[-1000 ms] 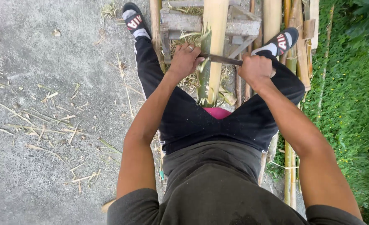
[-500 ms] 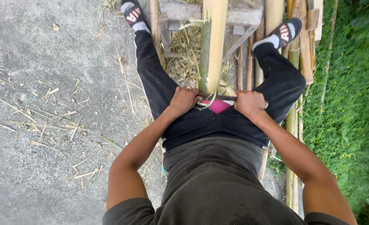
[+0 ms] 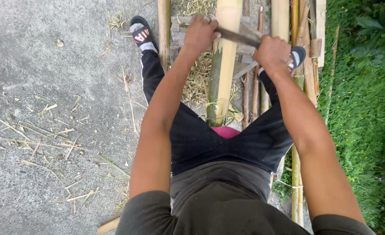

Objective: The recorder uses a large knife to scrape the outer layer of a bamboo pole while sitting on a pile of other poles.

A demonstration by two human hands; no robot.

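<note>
- Head view: both arms stretched forward; left hand (image 3: 200, 34) and right hand (image 3: 270, 51) fisted on the ends of a drawknife blade (image 3: 240, 37).
- Blade lies across the pale bamboo pole (image 3: 225, 61) between the legs.

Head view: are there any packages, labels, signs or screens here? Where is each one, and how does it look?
No packages, signs or screens.
Left sandal: on the concrete at upper left, black with a grey strap bearing red and white printed lettering.
Right sandal: upper right among the bamboo poles, mostly hidden behind the right hand; dark, any marking not readable.
</note>
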